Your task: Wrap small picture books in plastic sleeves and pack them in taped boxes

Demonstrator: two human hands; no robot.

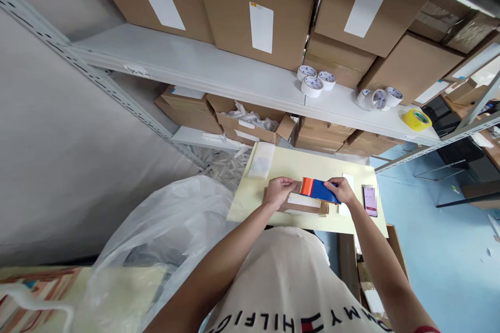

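Note:
My left hand (pixel 279 190) is curled closed on the left end of a small brown cardboard box (pixel 300 207) lying on a pale yellow table (pixel 250 197). The fingers of my right hand (pixel 340 189) are closed around a blue and orange tape dispenser (pixel 318 189) held over the top of that box. A white label (pixel 302 200) shows on the box's top face between the two hands.
A phone (pixel 370 200) and white paper (pixel 346 183) lie right of the box, a white packet (pixel 261 160) at the table's back left. Grey shelving (pixel 219 70) holds cartons, white tape rolls (pixel 312 82) and a yellow roll (pixel 416 119). A large clear plastic bag (pixel 164 234) sits at left.

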